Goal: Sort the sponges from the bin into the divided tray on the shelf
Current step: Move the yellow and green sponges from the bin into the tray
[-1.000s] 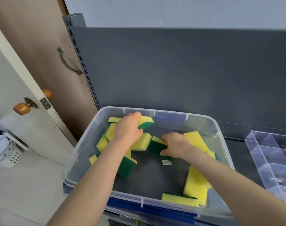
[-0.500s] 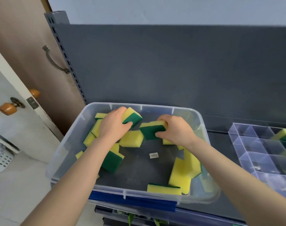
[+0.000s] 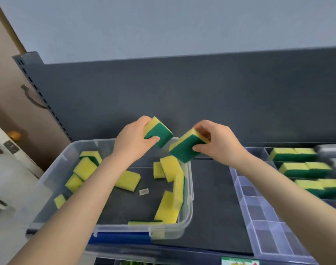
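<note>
Both grips full — left hand (image 3: 133, 142) wraps one sponge (image 3: 159, 131), right hand (image 3: 218, 144) pinches second sponge (image 3: 186, 147), above bin (image 3: 191, 188) far rim; loose sponges (image 3: 128, 180) inside, tray (image 3: 262, 224) right — rear compartments filled.

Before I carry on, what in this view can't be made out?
Head view only.
Tray: cut off by the right edge, so its compartment count is unknown.
Grey items in the tray's far corner: blurred, unidentifiable.
Bin floor under the left forearm: hidden, so the number of sponges in it is uncertain.
Small label in the bin: too small to read.
</note>
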`<move>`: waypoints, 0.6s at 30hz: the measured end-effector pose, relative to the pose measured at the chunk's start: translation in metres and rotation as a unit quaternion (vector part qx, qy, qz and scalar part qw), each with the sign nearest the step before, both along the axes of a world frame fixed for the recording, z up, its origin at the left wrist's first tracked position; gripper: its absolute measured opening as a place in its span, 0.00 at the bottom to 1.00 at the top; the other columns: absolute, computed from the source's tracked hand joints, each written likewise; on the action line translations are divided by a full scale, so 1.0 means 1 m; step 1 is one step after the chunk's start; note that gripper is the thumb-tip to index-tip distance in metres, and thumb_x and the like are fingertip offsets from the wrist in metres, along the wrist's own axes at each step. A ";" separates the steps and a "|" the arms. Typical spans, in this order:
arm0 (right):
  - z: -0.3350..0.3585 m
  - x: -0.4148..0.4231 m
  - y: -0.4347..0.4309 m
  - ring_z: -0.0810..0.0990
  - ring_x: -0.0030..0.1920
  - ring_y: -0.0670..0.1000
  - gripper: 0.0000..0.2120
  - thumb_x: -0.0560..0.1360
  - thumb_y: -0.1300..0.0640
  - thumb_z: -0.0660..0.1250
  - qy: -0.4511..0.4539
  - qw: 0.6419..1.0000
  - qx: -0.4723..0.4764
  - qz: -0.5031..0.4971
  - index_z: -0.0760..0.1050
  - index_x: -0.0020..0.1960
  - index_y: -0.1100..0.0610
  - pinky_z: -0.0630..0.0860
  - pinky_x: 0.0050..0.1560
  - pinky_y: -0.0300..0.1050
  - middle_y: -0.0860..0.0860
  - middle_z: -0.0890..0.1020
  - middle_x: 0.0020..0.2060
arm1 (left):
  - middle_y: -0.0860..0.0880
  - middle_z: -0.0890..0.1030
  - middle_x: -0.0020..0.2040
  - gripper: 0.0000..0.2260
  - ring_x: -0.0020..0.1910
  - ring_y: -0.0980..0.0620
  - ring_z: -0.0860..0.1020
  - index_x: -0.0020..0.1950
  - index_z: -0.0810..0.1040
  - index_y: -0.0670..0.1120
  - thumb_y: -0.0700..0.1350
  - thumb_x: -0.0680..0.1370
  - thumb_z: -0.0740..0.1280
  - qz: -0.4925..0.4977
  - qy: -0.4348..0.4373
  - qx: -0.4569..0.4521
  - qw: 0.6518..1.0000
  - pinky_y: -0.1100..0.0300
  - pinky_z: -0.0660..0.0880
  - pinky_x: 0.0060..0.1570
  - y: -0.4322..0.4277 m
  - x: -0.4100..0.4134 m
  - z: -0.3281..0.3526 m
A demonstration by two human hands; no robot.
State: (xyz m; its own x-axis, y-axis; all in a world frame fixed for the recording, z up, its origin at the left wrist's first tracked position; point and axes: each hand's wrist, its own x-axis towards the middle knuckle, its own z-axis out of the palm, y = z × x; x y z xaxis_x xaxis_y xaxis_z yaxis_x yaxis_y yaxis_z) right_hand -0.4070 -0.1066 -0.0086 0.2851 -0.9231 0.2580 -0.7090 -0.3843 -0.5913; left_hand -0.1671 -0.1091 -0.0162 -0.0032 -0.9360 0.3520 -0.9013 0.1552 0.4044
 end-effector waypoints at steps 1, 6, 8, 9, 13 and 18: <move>0.003 -0.014 0.002 0.76 0.44 0.49 0.19 0.65 0.58 0.74 0.004 1.000 -0.001 -0.006 0.74 0.54 0.50 0.74 0.45 0.43 0.43 0.77 0.42 | 0.55 0.79 0.47 0.18 0.45 0.51 0.76 0.59 0.71 0.52 0.53 0.72 0.71 -0.008 0.001 0.000 1.000 0.53 0.76 0.41 0.000 -0.013 0.004; 0.013 -0.089 0.009 0.76 0.44 0.48 0.19 0.67 0.58 0.73 0.035 0.999 -0.006 -0.032 0.74 0.56 0.51 0.73 0.46 0.42 0.44 0.77 0.43 | 0.55 0.77 0.49 0.18 0.46 0.53 0.75 0.59 0.74 0.51 0.54 0.72 0.71 -0.053 0.005 -0.013 0.999 0.55 0.72 0.42 -0.005 -0.083 0.015; 0.015 -0.113 0.012 0.76 0.45 0.48 0.19 0.68 0.58 0.73 0.048 0.998 -0.008 -0.043 0.74 0.57 0.51 0.74 0.47 0.42 0.44 0.78 0.44 | 0.55 0.76 0.49 0.18 0.46 0.54 0.74 0.59 0.74 0.51 0.53 0.72 0.71 -0.071 0.011 -0.018 0.997 0.56 0.71 0.42 -0.006 -0.108 0.017; 0.016 -0.130 0.015 0.76 0.45 0.48 0.19 0.68 0.58 0.73 0.055 0.997 -0.010 -0.050 0.74 0.57 0.51 0.73 0.47 0.42 0.44 0.77 0.44 | 0.56 0.76 0.49 0.18 0.46 0.54 0.74 0.60 0.74 0.52 0.53 0.72 0.71 -0.083 0.016 -0.018 0.996 0.56 0.71 0.42 -0.006 -0.125 0.017; 0.017 -0.192 0.025 0.76 0.45 0.49 0.19 0.68 0.58 0.74 0.076 0.994 -0.007 -0.081 0.74 0.57 0.51 0.73 0.46 0.42 0.44 0.78 0.44 | 0.56 0.78 0.50 0.18 0.45 0.53 0.75 0.60 0.72 0.55 0.50 0.72 0.71 -0.130 0.030 -0.005 0.991 0.54 0.74 0.45 -0.001 -0.188 0.015; 0.013 -0.256 0.040 0.77 0.44 0.50 0.19 0.67 0.57 0.74 0.108 0.989 0.007 -0.102 0.75 0.56 0.50 0.74 0.47 0.45 0.46 0.80 0.44 | 0.57 0.78 0.50 0.16 0.44 0.55 0.76 0.60 0.72 0.55 0.49 0.73 0.69 -0.177 0.026 0.013 0.984 0.54 0.75 0.43 0.006 -0.254 0.004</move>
State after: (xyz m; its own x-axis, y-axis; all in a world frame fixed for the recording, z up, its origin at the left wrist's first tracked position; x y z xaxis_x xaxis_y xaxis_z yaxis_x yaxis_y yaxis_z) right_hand -0.6629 -0.0665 0.0041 0.1391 -0.9703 0.1980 -0.8811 -0.2126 -0.4225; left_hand -0.4207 -0.1033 -0.0123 -0.3123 -0.8883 0.3366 -0.7708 0.4441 0.4568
